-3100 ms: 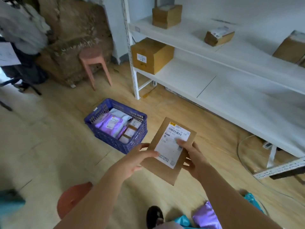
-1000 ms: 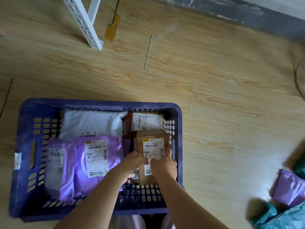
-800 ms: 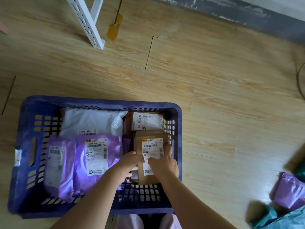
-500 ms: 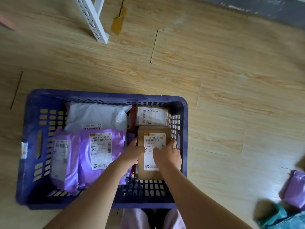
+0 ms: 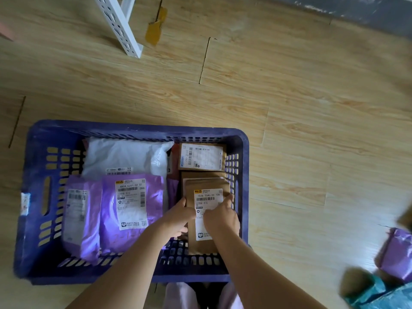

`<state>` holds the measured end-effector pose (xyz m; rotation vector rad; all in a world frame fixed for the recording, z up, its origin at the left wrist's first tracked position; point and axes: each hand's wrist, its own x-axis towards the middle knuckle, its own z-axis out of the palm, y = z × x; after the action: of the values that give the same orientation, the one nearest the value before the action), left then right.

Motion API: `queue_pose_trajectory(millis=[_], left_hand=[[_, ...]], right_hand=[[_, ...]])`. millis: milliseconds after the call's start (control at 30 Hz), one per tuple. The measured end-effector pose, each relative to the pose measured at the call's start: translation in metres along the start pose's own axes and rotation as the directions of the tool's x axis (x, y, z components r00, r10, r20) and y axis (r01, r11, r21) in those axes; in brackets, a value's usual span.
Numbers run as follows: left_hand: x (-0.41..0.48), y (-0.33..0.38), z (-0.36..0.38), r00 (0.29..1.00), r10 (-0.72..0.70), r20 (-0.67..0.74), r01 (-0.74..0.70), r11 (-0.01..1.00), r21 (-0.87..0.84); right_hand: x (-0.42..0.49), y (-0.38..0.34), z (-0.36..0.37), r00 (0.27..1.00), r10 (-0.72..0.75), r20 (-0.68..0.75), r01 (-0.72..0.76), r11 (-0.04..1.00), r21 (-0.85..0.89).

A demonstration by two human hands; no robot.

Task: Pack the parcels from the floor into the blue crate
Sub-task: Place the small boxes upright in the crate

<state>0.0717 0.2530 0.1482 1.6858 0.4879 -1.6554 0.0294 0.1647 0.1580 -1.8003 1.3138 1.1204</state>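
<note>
Both hands held the brown cardboard mailer [image 5: 209, 197] inside the blue crate [image 5: 138, 131], at its right end. The left hand [image 5: 178, 216] curled its fingers round the mailer's left edge, and the right hand [image 5: 220, 216] gripped its right edge beside the crate wall. Purple mailers [image 5: 131, 206] and a white polybag [image 5: 124, 155] filled the crate's left part. A purple parcel [image 5: 396, 253] lay on the floor [image 5: 289, 108].

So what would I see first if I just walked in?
The big blue crate on the wooden floor, with purple mailer bags in its left half. The left hand and right hand grip a brown labelled parcel at its right side.
</note>
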Motion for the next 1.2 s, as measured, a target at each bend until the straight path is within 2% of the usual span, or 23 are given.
queue_pose_trajectory(millis=[200,333,467,600,767,900,1067,1200], left_hand=[[0.016,-0.009,0.0,0.988,0.154,0.002,-0.153,0.985,0.084],[0.008,0.002,0.006,0.992,0.121,-0.043,-0.116,0.988,0.106],[-0.015,0.006,0.005,0.968,0.106,-0.229,-0.071,0.985,0.158],[-0.053,0.025,0.005,0.945,0.227,-0.236,-0.143,0.934,0.327],[-0.132,0.064,0.016,0.9,0.404,-0.163,-0.236,0.766,0.597],[-0.206,0.097,0.029,0.854,0.516,-0.067,-0.283,0.568,0.773],[-0.321,0.142,0.062,0.745,0.664,0.068,-0.386,0.345,0.856],[-0.406,0.172,0.097,0.675,0.712,0.194,-0.435,0.172,0.884]], right_hand=[[-0.021,-0.004,0.011,0.991,-0.047,0.129,0.057,0.996,-0.071],[-0.02,-0.003,-0.002,0.986,-0.133,0.098,0.137,0.99,-0.04],[-0.026,0.001,-0.03,0.977,-0.201,0.066,0.198,0.979,0.046],[-0.047,0.007,-0.069,0.971,-0.239,0.004,0.237,0.967,0.097],[-0.103,0.017,-0.121,0.954,-0.297,-0.042,0.3,0.941,0.156],[-0.163,0.031,-0.169,0.924,-0.364,-0.121,0.382,0.902,0.204],[-0.257,0.067,-0.246,0.877,-0.348,-0.33,0.438,0.862,0.255],[-0.338,0.102,-0.295,0.82,-0.306,-0.485,0.496,0.802,0.333]])
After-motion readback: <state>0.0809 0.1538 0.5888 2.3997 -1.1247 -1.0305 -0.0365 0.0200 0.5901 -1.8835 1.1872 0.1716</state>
